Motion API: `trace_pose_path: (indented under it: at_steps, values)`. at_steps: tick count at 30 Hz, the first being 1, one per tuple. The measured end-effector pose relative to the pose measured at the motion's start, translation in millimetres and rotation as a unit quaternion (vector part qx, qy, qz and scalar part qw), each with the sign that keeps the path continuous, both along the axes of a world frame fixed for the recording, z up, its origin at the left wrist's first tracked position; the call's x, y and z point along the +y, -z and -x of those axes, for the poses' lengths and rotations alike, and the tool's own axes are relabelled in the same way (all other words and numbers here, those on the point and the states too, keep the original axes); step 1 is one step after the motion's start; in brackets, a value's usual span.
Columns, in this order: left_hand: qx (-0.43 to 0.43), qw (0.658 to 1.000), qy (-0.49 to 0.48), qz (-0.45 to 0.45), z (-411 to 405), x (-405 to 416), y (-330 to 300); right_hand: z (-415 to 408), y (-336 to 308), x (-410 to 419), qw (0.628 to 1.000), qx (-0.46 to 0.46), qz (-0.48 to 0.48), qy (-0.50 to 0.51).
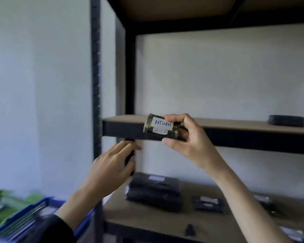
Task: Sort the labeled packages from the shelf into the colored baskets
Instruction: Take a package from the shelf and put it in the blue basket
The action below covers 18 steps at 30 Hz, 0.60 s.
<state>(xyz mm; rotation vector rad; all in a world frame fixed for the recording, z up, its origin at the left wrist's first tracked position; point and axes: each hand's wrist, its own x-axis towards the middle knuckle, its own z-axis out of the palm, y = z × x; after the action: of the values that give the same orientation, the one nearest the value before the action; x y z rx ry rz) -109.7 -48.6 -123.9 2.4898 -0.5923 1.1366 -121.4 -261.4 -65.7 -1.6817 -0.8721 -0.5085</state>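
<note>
My right hand (184,137) pinches a small dark wrapped package (161,127) with a white label reading RETURN, held up in front of the middle shelf's edge (235,137). My left hand (112,162) hovers lower left with relaxed fingers and holds nothing, near the shelf's upright. A blue basket (33,211) and a green basket (2,199) sit at the lower left, blurred. More dark packages lie on the lower shelf: a stacked pair (154,192) and a smaller labeled one (208,204).
Another dark package (286,121) lies on the middle shelf at the right. The black metal post (96,85) stands at the rack's left. Small packages sit at the lower shelf's right edge (291,234). A white wall is behind.
</note>
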Motion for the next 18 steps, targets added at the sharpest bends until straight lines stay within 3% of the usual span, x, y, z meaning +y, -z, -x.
trace_pose_path:
  at_steps: [4,10,18]
  values:
    - [0.087,0.993,-0.076,0.001,29,101,67,19,76,100,0.999,0.035,-0.018,-0.023]
    - [0.202,0.967,-0.155,0.012,79,215,168,32,209,235,0.974,0.216,0.037,-0.064]
    - [0.306,0.923,-0.232,0.034,112,329,259,26,306,353,0.925,0.366,0.072,-0.069]
